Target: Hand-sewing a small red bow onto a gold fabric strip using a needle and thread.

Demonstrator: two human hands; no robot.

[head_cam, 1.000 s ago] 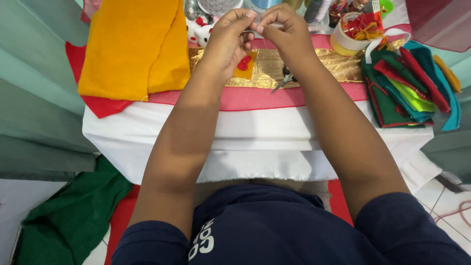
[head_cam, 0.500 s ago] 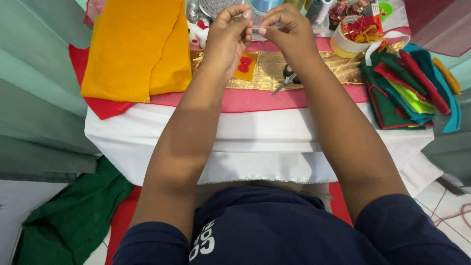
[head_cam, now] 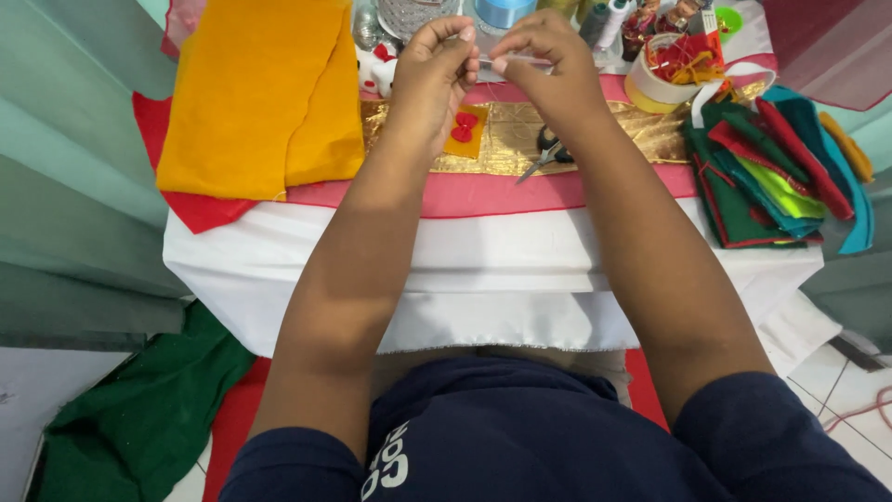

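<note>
While both hands meet above the gold fabric strip [head_cam: 595,139], left hand [head_cam: 429,79] and right hand [head_cam: 548,65] pinching a thin white thread [head_cam: 506,59] between fingertips, red bow [head_cam: 463,127] just below the left hand, scissors [head_cam: 548,153] under the right wrist.

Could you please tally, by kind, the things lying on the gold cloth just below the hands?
Red buttons on the small orange felt piece: 2
Orange felt piece: 1
Scissors: 1
Total: 4
</note>
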